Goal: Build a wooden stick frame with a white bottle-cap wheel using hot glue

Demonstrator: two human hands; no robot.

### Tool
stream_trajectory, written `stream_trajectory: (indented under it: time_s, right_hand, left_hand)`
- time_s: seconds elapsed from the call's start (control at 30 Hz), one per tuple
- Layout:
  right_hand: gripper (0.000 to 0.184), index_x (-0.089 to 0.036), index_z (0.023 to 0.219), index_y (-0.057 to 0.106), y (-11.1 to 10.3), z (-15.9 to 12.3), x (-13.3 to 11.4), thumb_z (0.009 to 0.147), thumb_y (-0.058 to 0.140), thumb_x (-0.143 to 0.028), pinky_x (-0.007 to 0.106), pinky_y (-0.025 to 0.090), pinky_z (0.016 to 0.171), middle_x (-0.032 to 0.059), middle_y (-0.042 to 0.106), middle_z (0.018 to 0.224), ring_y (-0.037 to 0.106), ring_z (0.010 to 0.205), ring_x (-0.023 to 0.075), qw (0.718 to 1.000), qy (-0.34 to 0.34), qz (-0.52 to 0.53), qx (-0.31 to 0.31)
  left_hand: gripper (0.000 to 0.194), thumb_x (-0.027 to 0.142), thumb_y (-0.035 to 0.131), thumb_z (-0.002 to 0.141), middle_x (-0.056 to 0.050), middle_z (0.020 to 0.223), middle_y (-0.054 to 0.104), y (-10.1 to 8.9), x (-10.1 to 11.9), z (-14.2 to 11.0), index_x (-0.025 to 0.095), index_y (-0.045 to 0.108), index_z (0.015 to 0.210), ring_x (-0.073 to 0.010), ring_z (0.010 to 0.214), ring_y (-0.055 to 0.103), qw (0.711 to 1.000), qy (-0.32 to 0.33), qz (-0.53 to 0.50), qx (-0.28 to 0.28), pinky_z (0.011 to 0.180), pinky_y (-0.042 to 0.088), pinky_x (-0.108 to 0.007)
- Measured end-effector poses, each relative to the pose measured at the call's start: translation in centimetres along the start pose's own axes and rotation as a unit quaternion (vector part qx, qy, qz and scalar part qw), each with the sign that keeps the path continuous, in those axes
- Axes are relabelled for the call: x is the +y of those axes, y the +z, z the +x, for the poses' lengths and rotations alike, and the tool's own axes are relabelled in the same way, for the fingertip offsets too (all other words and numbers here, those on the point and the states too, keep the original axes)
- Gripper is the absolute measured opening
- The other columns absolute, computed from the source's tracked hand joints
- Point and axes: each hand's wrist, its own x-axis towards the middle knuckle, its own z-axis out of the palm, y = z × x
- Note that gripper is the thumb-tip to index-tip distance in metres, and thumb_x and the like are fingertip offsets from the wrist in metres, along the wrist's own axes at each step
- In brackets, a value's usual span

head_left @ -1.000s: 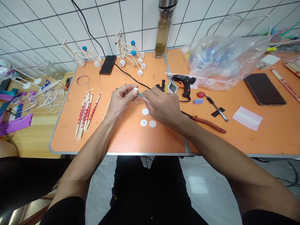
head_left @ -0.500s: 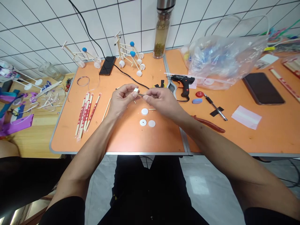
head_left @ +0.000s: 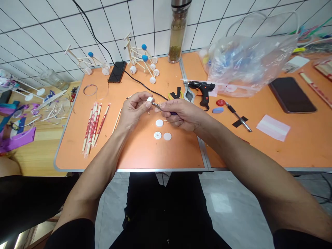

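My left hand [head_left: 135, 110] pinches a small white piece, perhaps a plastic cap [head_left: 149, 99], between thumb and fingertips. Closed around a slim knife-like tool [head_left: 156, 105] with a metal blade and a dark handle end, my right hand [head_left: 180, 112] holds its tip close to the white piece. Whether the tip touches cannot be made out. Below the hands lie three white discs: a plain one [head_left: 159, 123], a ringed one with a centre mark [head_left: 157, 135] and a paler one [head_left: 167, 136].
Wrapped chopsticks [head_left: 93, 124] lie at left. Behind stand stick models with wheels [head_left: 141, 58], a phone [head_left: 117, 72] and a tea bottle [head_left: 177, 36]. A glue gun [head_left: 203, 91], a pen [head_left: 238, 117] and a plastic bag [head_left: 249, 65] are at right. A black cable [head_left: 141, 83] crosses behind my hands.
My right hand has turned and its fingers have curled further round the tool, so more of the blade and handle shows. The left hand keeps the white piece almost still.
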Motion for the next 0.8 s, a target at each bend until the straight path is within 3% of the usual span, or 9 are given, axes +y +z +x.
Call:
stream_trajectory:
  time_s: [0.07, 0.17, 0.27, 0.37, 0.5, 0.7, 0.8]
  right_hand:
    - [0.034, -0.02, 0.094, 0.073, -0.3, 0.0, -0.1, 0.095, 0.078, -0.054, 0.031, 0.017, 0.055, -0.0062, 0.049, 0.073, 0.022, 0.056, 0.0101, 0.999, 0.011, 0.045, -0.016]
    - [0.028, -0.02, 0.092, 0.073, 0.0, -0.3, 0.1, 0.098, 0.077, -0.047, 0.031, 0.029, 0.062, -0.0018, 0.06, 0.077, 0.043, 0.064, 0.0131, 0.983, -0.124, -0.097, 0.091]
    - [0.021, -0.02, 0.1, 0.077, 0.5, -0.8, 0.7, 0.104, 0.069, -0.039, 0.034, 0.039, 0.073, 0.0032, 0.073, 0.087, 0.058, 0.078, 0.0189, 0.92, -0.221, -0.267, 0.184]
    - [0.024, -0.02, 0.114, 0.08, 0.9, -1.0, 1.4, 0.11, 0.062, -0.035, 0.036, 0.04, 0.077, 0.0096, 0.081, 0.104, 0.067, 0.092, 0.025, 0.854, -0.26, -0.392, 0.221]
    - [0.034, -0.019, 0.124, 0.081, 1.2, -1.2, 2.0, 0.118, 0.051, -0.034, 0.036, 0.032, 0.07, 0.012, 0.082, 0.11, 0.07, 0.098, 0.0261, 0.803, -0.261, -0.488, 0.222]
    - [0.04, -0.02, 0.125, 0.082, 1.5, -1.6, 1.5, 0.12, 0.047, -0.039, 0.037, 0.021, 0.066, 0.0111, 0.08, 0.105, 0.065, 0.087, 0.0238, 0.772, -0.23, -0.545, 0.232]
    - [0.039, -0.019, 0.122, 0.082, 1.7, -1.8, 1.0, 0.12, 0.048, -0.038, 0.038, 0.02, 0.065, 0.0115, 0.079, 0.104, 0.063, 0.081, 0.0227, 0.757, -0.221, -0.571, 0.229]
  left_hand:
    - [0.054, 0.059, 0.111, 0.072, -0.004, 0.103, 0.089, -0.1, 0.2, 0.1, 0.025, 0.088, 0.106, -0.0119, 0.076, 0.078, 1.0, -0.01, -0.029, -0.005, 0.073, 0.065, -0.023]
    - [0.055, 0.06, 0.111, 0.073, -0.002, 0.101, 0.088, -0.3, 0.4, 0.3, 0.026, 0.088, 0.109, -0.0089, 0.074, 0.076, 0.995, -0.042, -0.093, -0.008, 0.074, 0.066, -0.02]
    - [0.046, 0.057, 0.108, 0.08, -0.001, 0.097, 0.086, -0.3, 0.4, 0.4, 0.025, 0.088, 0.107, -0.0084, 0.073, 0.077, 0.988, -0.081, -0.131, 0.001, 0.075, 0.068, -0.018]
    - [0.034, 0.049, 0.104, 0.088, 0.0, 0.096, 0.084, -0.3, 0.4, 0.5, 0.025, 0.088, 0.105, -0.0081, 0.074, 0.077, 0.983, -0.109, -0.15, 0.009, 0.077, 0.07, -0.018]
    - [0.036, 0.046, 0.109, 0.083, 0.002, 0.091, 0.082, -0.2, 0.2, 0.4, 0.025, 0.089, 0.104, -0.0068, 0.072, 0.076, 0.978, -0.114, -0.176, -0.014, 0.075, 0.069, -0.015]
    - [0.036, 0.048, 0.107, 0.085, 0.001, 0.092, 0.082, -0.2, 0.1, 0.3, 0.026, 0.088, 0.105, -0.0079, 0.071, 0.077, 0.981, -0.119, -0.151, -0.013, 0.068, 0.066, -0.017]
    - [0.046, 0.054, 0.11, 0.077, 0.002, 0.093, 0.082, 0.0, 0.2, 0.2, 0.025, 0.088, 0.106, -0.0072, 0.071, 0.076, 0.984, -0.106, -0.143, -0.022, 0.068, 0.064, -0.017]
